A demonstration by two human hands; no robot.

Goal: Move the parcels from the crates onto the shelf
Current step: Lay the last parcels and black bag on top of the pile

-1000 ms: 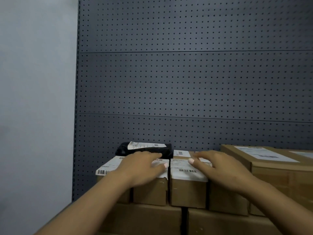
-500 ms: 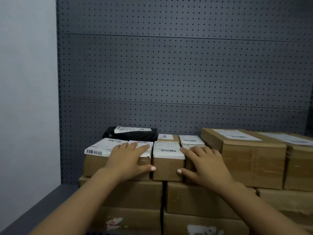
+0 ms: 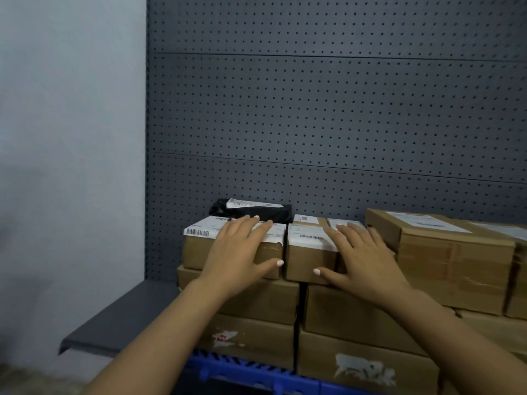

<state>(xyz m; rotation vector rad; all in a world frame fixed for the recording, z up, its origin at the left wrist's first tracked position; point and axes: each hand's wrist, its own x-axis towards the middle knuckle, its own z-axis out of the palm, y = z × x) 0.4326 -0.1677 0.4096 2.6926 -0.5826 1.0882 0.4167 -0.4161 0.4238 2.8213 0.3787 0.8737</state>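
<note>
Pegboard shelf (image 3: 119, 317): stacked with cardboard parcels, a bare strip left at 9 o'clock. Large box (image 3: 445, 260): set at 3 o'clock of the small boxes. Left small parcel (image 3: 199, 249): rested on by the left hand (image 3: 242, 252), fingers flat, nothing clasped. Middle small parcel (image 3: 308, 252): touched by the right hand (image 3: 362, 258), fingers spread, nothing grasped. Since a second ago, both hands have been slid from the labelled tops to the front edges; the row is judged squared up and placed.
</note>
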